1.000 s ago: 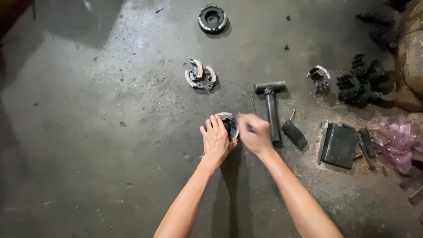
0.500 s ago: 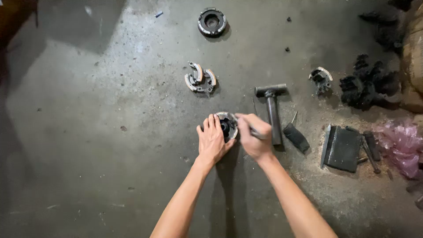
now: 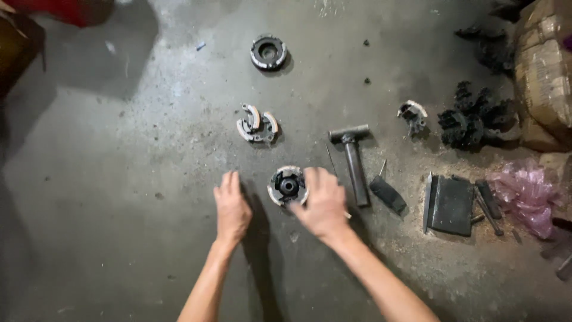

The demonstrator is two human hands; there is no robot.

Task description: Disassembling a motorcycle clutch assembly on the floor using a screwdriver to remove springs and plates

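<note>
A round clutch part (image 3: 288,186) with a pale rim and dark centre lies on the grey concrete floor (image 3: 119,226). My right hand (image 3: 323,204) rests at its right edge, fingers curled over a thin metal rod (image 3: 330,160) that sticks out past the fingers toward the hammer. My left hand (image 3: 231,209) hovers flat to the left of the part, fingers together, a short gap away, holding nothing.
A hammer (image 3: 354,167) lies right of my right hand, with a black-handled tool (image 3: 387,194) and a dark flat block (image 3: 451,206) beyond. A clutch shoe set (image 3: 257,124) and a black ring part (image 3: 268,53) lie farther up. Black parts (image 3: 471,119), a pink bag (image 3: 527,191) and a sack (image 3: 545,71) sit right.
My left hand has let go of the round part and moved left, away from it. My right hand stays at the part's right side with the rod.
</note>
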